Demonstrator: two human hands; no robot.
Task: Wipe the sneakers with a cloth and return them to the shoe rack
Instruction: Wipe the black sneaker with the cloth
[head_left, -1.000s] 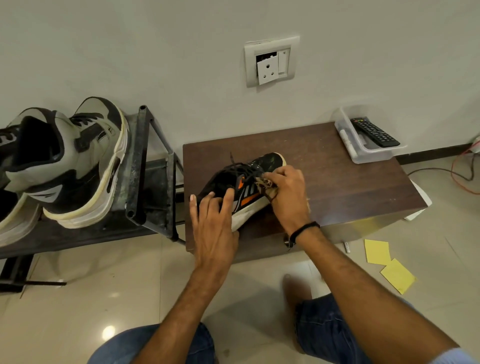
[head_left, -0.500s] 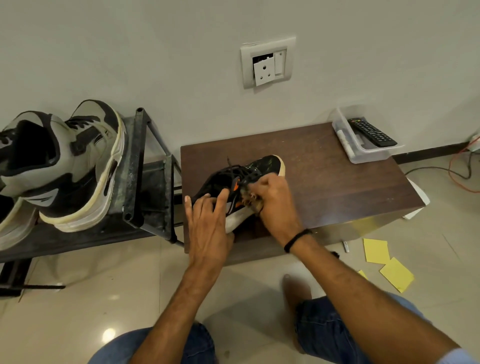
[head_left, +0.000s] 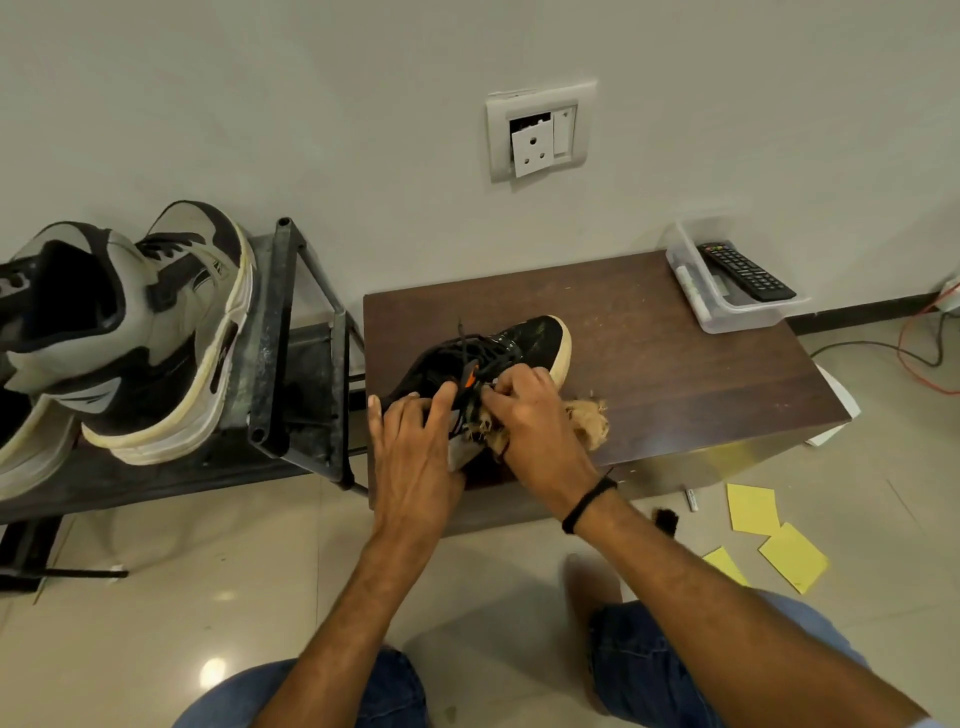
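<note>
Left hand (head_left: 415, 447) lies straight-fingered on the black sneaker (head_left: 524, 340), toe toward 1 o'clock; right hand (head_left: 530, 415) clenches the tan cloth (head_left: 589, 421).

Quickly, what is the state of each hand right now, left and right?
Left hand: open, fingers resting on the heel end of the black sneaker.
Right hand: closed on the tan cloth, held against the sneaker's side.
</note>
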